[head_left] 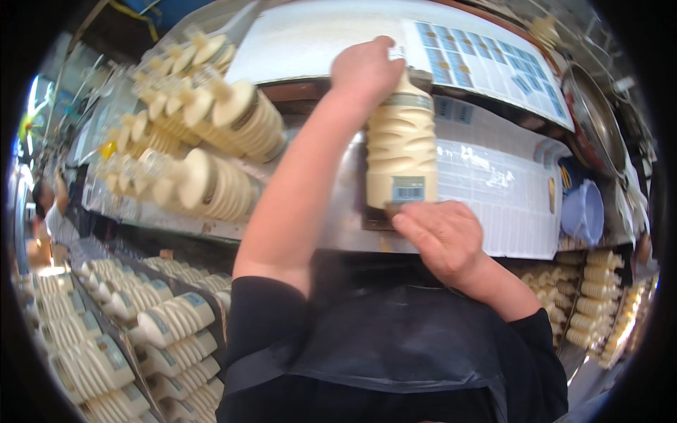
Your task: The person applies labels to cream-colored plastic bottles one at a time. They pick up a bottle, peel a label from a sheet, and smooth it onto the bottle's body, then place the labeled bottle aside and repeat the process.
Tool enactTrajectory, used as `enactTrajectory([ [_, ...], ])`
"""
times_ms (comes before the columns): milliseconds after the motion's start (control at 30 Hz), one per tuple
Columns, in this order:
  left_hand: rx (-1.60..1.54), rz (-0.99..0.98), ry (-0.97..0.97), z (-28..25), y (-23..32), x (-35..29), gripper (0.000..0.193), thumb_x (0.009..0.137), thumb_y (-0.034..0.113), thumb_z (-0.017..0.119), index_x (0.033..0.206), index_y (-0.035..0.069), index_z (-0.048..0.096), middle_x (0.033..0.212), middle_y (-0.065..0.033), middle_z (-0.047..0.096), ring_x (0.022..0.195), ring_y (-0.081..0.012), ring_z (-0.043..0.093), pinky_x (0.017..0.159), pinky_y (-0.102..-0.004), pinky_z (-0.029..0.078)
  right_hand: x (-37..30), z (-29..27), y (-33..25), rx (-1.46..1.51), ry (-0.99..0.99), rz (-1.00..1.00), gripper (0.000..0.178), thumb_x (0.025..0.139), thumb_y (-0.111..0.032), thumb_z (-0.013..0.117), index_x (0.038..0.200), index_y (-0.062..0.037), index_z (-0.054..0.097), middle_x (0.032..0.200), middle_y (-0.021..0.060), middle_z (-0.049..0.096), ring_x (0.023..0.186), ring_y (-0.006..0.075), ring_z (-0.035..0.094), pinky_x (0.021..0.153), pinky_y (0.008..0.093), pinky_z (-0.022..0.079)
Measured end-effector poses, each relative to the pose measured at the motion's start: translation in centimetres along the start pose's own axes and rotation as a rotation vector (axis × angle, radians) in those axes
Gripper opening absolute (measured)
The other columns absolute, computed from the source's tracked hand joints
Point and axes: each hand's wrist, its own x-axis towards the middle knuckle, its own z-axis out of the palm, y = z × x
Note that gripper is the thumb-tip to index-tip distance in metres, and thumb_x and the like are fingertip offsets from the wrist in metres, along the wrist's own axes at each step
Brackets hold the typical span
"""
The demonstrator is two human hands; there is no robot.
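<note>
A cream plastic bottle (400, 144) with wavy ribbed sides lies on the bench, its neck pointing away from me. My left hand (368, 69) is closed around the neck end, partly hiding it. Near the base, a blue-grey label (408, 189) with a barcode sits on the bottle's side. Just below that label, my right hand (448, 236) presses its fingers together against the bottle's lower edge. A small dark edge shows at its fingertips, too little to name. Under the bottle is a dark brown support (377, 221).
Several similar bottles (204, 180) with clear caps stand at left on the bench. A sheet of blue labels (486, 60) lies on the raised white board, with emptied backing sheets (493, 183) below. At right are a lilac bucket (584, 211) and a round metal pan (594, 116). Stacked bottles (176, 321) fill racks low down.
</note>
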Motion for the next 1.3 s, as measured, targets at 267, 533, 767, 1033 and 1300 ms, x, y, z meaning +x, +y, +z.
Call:
enactTrajectory([
  [267, -0.885, -0.189, 0.073, -4.6, -3.0, -4.5, 0.029, 0.089, 0.022, 0.075, 0.108, 0.005, 0.062, 0.101, -0.0080, 0.072, 0.085, -0.0173, 0.064, 0.076, -0.0307, 0.050, -0.3, 1.2, -2.3, 0.261, -0.226, 0.020, 0.025, 0.080, -0.003, 0.070, 0.105, -0.0058, 0.073, 0.093, 0.0070, 0.075, 0.083, 0.0243, 0.074, 0.069, 0.0347, 0.053],
  [533, -0.935, -0.054, 0.524, -11.1, -4.4, -14.7, 0.010, 0.101, 0.010, 0.065, 0.108, 0.005, 0.060, 0.108, -0.0099, 0.073, 0.096, -0.0152, 0.067, 0.084, -0.0269, 0.052, -6.6, -6.6, 3.1, 1.065, 0.372, 1.316, 0.016, 0.099, -0.011, 0.060, 0.109, -0.0021, 0.070, 0.095, 0.0041, 0.070, 0.084, 0.0148, 0.068, 0.078, 0.0275, 0.055],
  [767, -0.402, -0.200, 0.596, -13.2, -6.0, -18.0, 0.016, 0.103, 0.015, 0.067, 0.096, 0.002, 0.058, 0.089, -0.0029, 0.061, 0.083, -0.0095, 0.054, 0.077, -0.0255, 0.046, -25.3, -21.1, 6.8, 0.542, 0.489, 1.716, 0.038, 0.103, -0.032, 0.055, 0.080, -0.0042, 0.066, 0.066, 0.0062, 0.065, 0.044, 0.0084, 0.049, 0.039, 0.0242, 0.035],
  [1033, -0.055, -0.358, 0.641, -13.7, -7.0, -18.4, 0.028, 0.101, 0.026, 0.069, 0.101, 0.000, 0.060, 0.095, -0.0069, 0.062, 0.086, -0.0155, 0.059, 0.079, -0.0298, 0.049, -51.6, -18.6, -1.2, -0.596, -0.390, 2.165, 0.033, 0.086, -0.032, 0.066, 0.103, -0.0056, 0.076, 0.095, 0.0215, 0.075, 0.093, 0.0395, 0.073, 0.085, 0.0476, 0.057],
  [1300, 0.321, -0.272, 0.871, -14.0, -3.7, -16.8, 0.047, 0.101, 0.027, 0.067, 0.135, -0.004, 0.058, 0.129, -0.0173, 0.062, 0.116, -0.0289, 0.061, 0.100, -0.0373, 0.049, -60.9, -5.7, -9.4, -0.328, -0.552, 2.429, 0.053, 0.091, -0.048, 0.069, 0.110, 0.0016, 0.069, 0.108, 0.0268, 0.072, 0.104, 0.0433, 0.069, 0.090, 0.0504, 0.054],
])
